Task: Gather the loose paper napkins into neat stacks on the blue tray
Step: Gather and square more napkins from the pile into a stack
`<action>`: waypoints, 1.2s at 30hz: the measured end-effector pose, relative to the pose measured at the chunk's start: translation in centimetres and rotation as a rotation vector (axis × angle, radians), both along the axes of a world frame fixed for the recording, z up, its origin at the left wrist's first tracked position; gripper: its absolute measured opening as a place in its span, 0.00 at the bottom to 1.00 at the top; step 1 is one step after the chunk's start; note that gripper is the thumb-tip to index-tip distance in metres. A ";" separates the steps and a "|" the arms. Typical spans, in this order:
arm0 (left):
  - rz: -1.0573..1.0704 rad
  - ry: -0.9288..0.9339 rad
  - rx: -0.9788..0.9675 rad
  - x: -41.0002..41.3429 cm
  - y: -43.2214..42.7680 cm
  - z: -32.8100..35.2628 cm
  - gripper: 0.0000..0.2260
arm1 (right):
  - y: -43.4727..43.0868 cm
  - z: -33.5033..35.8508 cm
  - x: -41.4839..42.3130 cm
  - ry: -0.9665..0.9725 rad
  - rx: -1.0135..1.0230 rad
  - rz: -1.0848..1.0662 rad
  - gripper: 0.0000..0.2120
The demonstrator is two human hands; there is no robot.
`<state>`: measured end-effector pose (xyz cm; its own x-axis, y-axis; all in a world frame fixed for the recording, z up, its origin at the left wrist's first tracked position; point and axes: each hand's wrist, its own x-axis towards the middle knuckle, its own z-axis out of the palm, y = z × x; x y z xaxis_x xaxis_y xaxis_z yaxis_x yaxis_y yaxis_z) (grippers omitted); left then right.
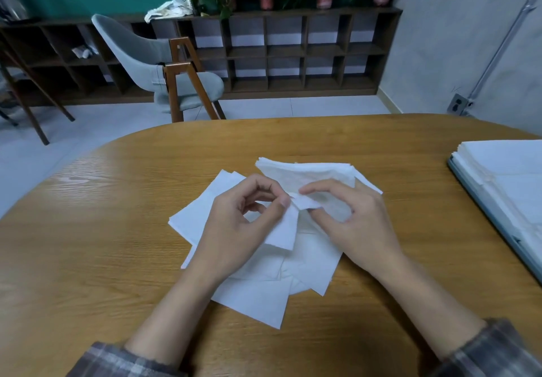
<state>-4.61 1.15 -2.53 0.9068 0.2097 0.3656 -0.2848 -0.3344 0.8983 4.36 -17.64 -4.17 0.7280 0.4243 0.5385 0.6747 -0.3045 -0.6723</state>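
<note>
Several loose white paper napkins (255,297) lie fanned in an untidy heap at the middle of the wooden table (88,230). My left hand (243,218) pinches the corner of one napkin (284,233) between thumb and fingers. My right hand (346,218) grips a small bundle of napkins (305,174), which is lifted and tilted above the heap. At the right edge sits the blue tray (481,197), with neat white napkin stacks (510,177) on it.
A grey chair with wooden legs (164,65) stands beyond the table's far edge. Behind it a low dark shelf unit (293,51) carries potted plants. The table's curved far edge runs close behind the heap.
</note>
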 end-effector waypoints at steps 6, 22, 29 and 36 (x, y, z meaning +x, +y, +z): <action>-0.031 0.057 0.395 -0.8 0.5 0.6 0.37 | -1.1 1.3 0.7 0.287 0.370 0.068 0.08; 0.131 -0.173 0.339 0.3 0.1 -1.1 0.06 | -1.4 1.3 1.1 0.663 0.393 0.095 0.07; 0.083 0.070 0.007 0.6 0.6 -1.1 0.05 | -1.3 2.0 0.9 0.605 0.296 0.121 0.09; -0.014 0.196 -0.187 0.2 0.3 0.1 0.14 | -1.1 2.1 0.7 0.727 0.317 0.034 0.08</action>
